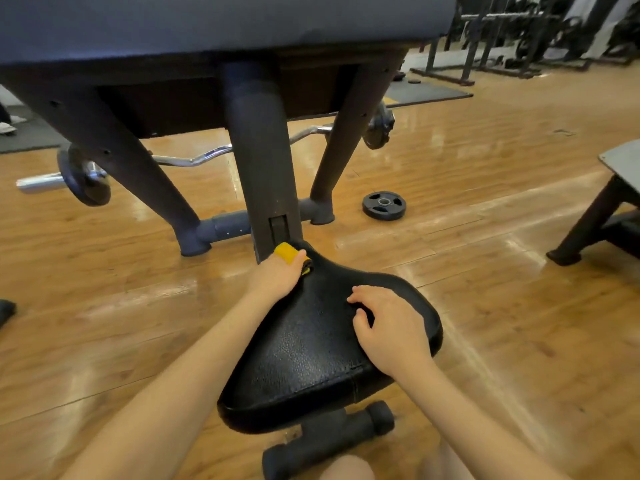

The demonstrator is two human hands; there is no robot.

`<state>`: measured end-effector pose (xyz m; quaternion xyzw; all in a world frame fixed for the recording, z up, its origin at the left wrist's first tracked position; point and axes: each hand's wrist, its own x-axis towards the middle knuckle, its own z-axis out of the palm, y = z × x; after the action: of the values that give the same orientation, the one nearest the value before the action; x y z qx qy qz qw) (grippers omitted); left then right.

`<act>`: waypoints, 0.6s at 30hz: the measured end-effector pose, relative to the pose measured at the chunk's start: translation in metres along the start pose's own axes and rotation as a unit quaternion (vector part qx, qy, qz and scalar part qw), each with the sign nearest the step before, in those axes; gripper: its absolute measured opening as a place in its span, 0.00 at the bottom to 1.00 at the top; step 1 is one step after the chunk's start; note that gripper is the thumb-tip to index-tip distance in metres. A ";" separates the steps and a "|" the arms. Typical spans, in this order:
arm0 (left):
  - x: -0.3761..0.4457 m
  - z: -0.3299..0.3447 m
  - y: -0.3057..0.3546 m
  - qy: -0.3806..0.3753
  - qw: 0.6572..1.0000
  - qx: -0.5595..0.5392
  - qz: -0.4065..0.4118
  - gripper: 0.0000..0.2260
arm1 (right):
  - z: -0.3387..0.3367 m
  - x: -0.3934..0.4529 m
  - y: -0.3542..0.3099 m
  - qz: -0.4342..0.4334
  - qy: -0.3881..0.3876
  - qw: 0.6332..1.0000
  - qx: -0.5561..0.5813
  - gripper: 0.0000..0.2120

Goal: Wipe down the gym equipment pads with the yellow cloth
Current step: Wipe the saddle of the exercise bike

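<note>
A black textured seat pad of a preacher curl bench fills the lower middle of the view. My left hand grips the folded yellow cloth at the pad's narrow far end, beside the bench's upright post. My right hand rests on the right half of the pad with its fingers loosely curled and nothing in it. The large grey arm pad spans the top of the view.
A curl bar with plates lies on the wooden floor behind the bench legs. A loose weight plate lies right of the frame. Another bench stands at the right edge; a foot bar sits below the seat.
</note>
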<state>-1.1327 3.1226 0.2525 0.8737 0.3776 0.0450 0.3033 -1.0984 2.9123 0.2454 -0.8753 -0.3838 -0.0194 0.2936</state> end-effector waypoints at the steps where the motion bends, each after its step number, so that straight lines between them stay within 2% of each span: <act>1: 0.011 0.001 0.003 0.005 1.000 -0.012 -0.011 0.27 | 0.001 0.000 0.000 0.001 -0.001 1.000 -0.001 0.14; 3: 0.030 0.000 0.008 0.008 0.999 -0.032 -0.030 0.29 | 0.002 0.001 0.000 -0.001 -0.004 1.000 -0.004 0.14; 8: 0.043 -0.012 0.015 -0.049 0.993 -0.103 -0.015 0.23 | 0.003 0.001 0.003 -0.003 0.001 1.000 0.003 0.14; 12: 0.018 -0.017 0.003 -0.087 0.986 -0.141 -0.018 0.32 | 0.003 0.000 0.003 0.002 0.003 1.000 0.001 0.14; 15: -0.017 -0.021 -0.011 -0.124 0.984 -0.126 -0.010 0.21 | 0.002 -0.001 0.002 -0.001 0.003 1.000 0.000 0.14; 18: -0.044 -0.029 -0.035 -0.156 0.984 -0.089 -0.012 0.16 | 0.001 -0.002 0.002 0.005 0.006 1.000 0.004 0.14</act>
<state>-1.1948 3.1249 0.2629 0.8347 0.3307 -0.0620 0.4360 -1.0983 2.9103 0.2431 -0.8759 -0.3776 -0.0218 0.2995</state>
